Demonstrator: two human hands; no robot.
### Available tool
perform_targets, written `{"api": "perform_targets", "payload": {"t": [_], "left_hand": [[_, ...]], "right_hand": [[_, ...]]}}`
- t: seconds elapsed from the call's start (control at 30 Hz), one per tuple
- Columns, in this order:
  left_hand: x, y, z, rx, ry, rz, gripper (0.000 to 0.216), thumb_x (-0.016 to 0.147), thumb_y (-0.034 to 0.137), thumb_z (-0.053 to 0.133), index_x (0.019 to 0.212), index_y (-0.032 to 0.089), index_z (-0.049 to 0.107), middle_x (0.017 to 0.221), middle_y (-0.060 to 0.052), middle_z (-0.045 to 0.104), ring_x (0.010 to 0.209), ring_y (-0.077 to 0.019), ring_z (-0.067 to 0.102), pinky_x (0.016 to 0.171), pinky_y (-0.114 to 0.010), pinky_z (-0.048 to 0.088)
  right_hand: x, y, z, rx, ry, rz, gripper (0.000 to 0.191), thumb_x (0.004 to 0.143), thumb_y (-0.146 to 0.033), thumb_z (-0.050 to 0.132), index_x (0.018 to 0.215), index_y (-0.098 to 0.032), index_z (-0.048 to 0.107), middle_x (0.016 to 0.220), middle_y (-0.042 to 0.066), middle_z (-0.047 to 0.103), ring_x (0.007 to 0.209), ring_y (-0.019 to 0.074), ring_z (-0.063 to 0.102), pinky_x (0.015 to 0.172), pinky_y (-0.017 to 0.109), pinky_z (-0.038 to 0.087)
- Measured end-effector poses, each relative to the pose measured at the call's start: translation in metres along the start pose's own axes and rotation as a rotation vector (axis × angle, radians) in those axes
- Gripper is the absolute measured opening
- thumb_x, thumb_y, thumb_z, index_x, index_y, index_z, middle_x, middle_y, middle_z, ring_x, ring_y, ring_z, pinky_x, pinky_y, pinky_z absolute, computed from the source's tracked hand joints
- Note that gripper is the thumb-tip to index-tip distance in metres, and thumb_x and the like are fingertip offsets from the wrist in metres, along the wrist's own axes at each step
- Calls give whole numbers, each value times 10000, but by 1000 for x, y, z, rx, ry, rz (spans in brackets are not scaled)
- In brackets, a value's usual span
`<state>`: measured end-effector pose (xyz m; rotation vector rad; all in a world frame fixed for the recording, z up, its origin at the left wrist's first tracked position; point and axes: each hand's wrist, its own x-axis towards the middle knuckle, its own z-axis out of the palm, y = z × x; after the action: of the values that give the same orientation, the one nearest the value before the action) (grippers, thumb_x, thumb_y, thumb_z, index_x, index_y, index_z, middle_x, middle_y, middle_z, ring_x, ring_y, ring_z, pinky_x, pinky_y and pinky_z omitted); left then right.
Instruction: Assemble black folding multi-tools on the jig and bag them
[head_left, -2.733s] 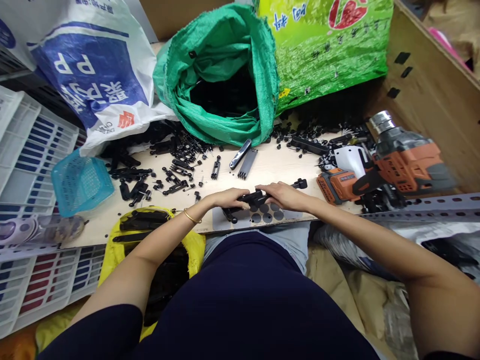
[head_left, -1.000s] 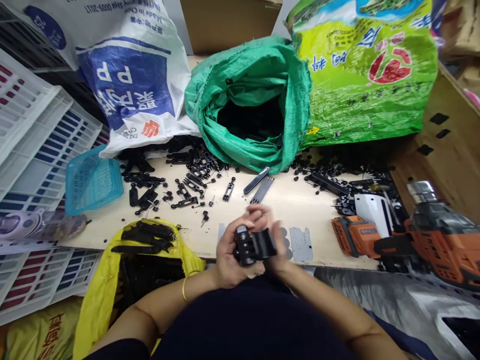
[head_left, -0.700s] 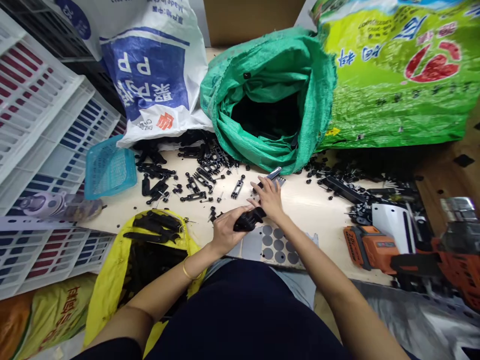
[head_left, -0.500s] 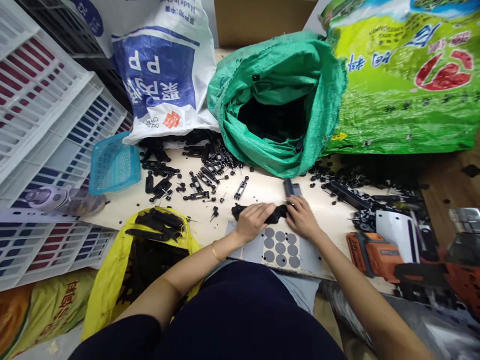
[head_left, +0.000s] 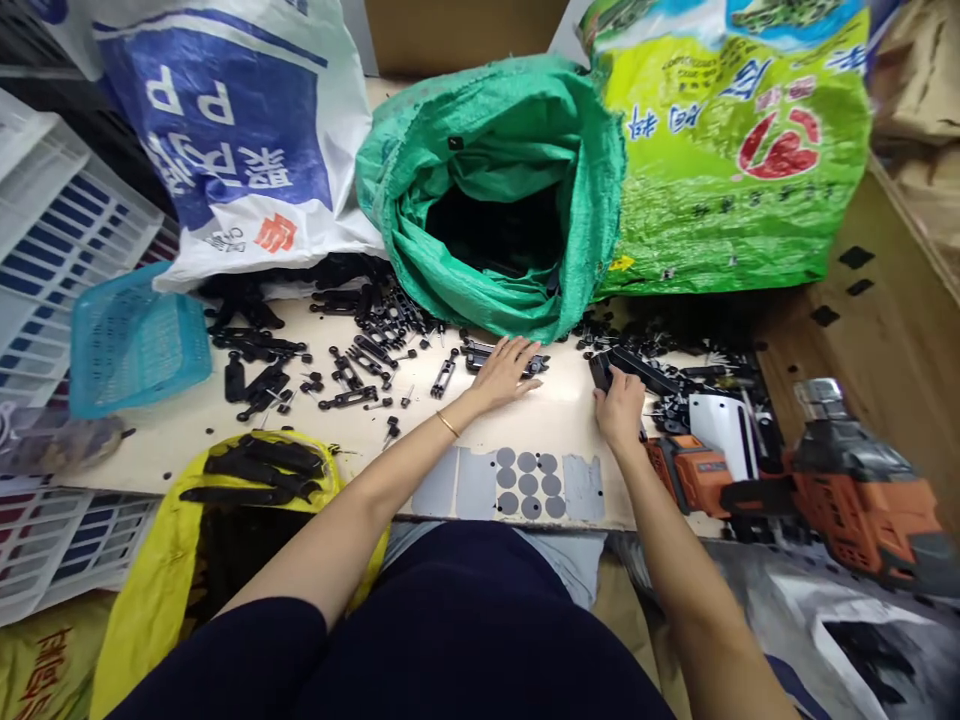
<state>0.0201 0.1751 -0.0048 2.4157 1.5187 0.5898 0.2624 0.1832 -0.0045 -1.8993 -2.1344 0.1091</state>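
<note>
My left hand [head_left: 508,376] lies flat with its fingers stretched out, palm down. Beneath and just behind it is a black plastic part [head_left: 480,357] in front of the green sack; the hand partly hides it. Farther right, my right hand [head_left: 621,408] is closed around the near end of a small black rectangular block [head_left: 601,370]. Black link-shaped plastic pieces [head_left: 367,355] with thin metal pins are scattered left of my left hand. A long black bar [head_left: 643,372] lies just beyond my right hand.
An open green sack [head_left: 592,180] stands at the back, between a white-blue sack [head_left: 247,110] and a bright green bag [head_left: 735,200]. At left are a blue basket [head_left: 142,375] and a yellow sack [head_left: 142,590]. An orange power tool [head_left: 862,490] lies right. Grey round pads [head_left: 528,484] mark the front edge.
My left hand has moved away from my body and opened from the black part, which now lies by the green sack. My right hand has moved right with the block. The view has shifted right.
</note>
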Motion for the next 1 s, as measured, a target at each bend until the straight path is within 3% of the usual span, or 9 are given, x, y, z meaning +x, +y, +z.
{"api": "perform_targets", "payload": {"t": [0.1, 0.2, 0.37, 0.5, 0.57, 0.63, 0.73, 0.83, 1.0], "left_hand": [[-26, -5, -22, -78, 162, -139, 450, 925, 371, 404, 1304, 129, 426, 1292, -139, 499, 1237, -239, 411, 1059, -396, 290], [-65, -21, -40, -49, 296, -474, 338, 911, 302, 409, 1190, 128, 490, 1114, -131, 565, 1077, -234, 506, 953, -372, 386], [-97, -46, -37, 72, 56, -684, 372, 821, 337, 567, 1132, 138, 524, 1057, -122, 568, 1012, -269, 537, 888, -376, 430], [-104, -49, -46, 163, -49, -670, 274, 860, 230, 496, 1117, 161, 563, 1063, -117, 566, 1033, -264, 534, 855, -345, 447], [-115, -46, -68, 216, -86, -638, 263, 846, 200, 508, 1099, 177, 579, 1047, -112, 573, 1044, -273, 527, 844, -346, 451], [-129, -41, -95, 267, -125, -555, 278, 814, 167, 546, 1090, 187, 573, 1024, -101, 587, 1042, -278, 526, 841, -350, 449], [-142, -23, -121, 271, -209, -434, 317, 771, 156, 605, 1079, 182, 538, 887, -73, 609, 930, -262, 558, 762, -334, 461], [-135, 6, -100, 162, -276, -343, 252, 762, 155, 625, 1000, 176, 544, 813, -57, 601, 836, -231, 568, 696, -307, 462], [-121, 35, -12, -141, -186, -123, 233, 790, 161, 622, 1016, 163, 564, 948, -68, 605, 913, -198, 565, 811, -322, 472]], "right_hand": [[-6, -7, -21, 107, 75, 5, 464, 845, -273, 430, 1244, -40, 468, 1102, 228, 512, 1045, 323, 458, 906, 471, 382], [-42, -17, -35, 254, 110, -101, 451, 862, -299, 443, 1277, -121, 448, 1113, 177, 545, 1031, 283, 498, 881, 424, 409], [-110, -37, -7, 333, -201, -552, 400, 814, -86, 374, 1137, -217, 569, 1059, 77, 644, 1045, 218, 556, 968, 446, 343], [-121, -39, -1, 367, -250, -611, 454, 729, -45, 362, 1075, -211, 605, 1202, 73, 606, 1229, 231, 457, 1059, 511, 252], [-120, -36, -16, 348, -207, -473, 368, 759, -105, 371, 1019, -188, 618, 1188, 105, 604, 1200, 245, 476, 1031, 485, 312], [-119, -35, -34, 243, -181, -165, 289, 825, -215, 363, 954, -155, 615, 1037, 149, 644, 1069, 273, 548, 928, 457, 402], [-115, -44, -47, 38, -346, 321, 447, 875, -501, 332, 890, -135, 589, 830, 172, 651, 883, 325, 605, 761, 450, 448], [-105, -69, -38, -30, -478, 447, 587, 835, -639, 357, 1005, -107, 537, 902, 199, 648, 890, 346, 616, 720, 424, 445], [-102, -103, -22, 13, -470, 195, 260, 899, -337, 409, 1042, -140, 499, 1046, 152, 606, 918, 259, 613, 694, 328, 426]]}}
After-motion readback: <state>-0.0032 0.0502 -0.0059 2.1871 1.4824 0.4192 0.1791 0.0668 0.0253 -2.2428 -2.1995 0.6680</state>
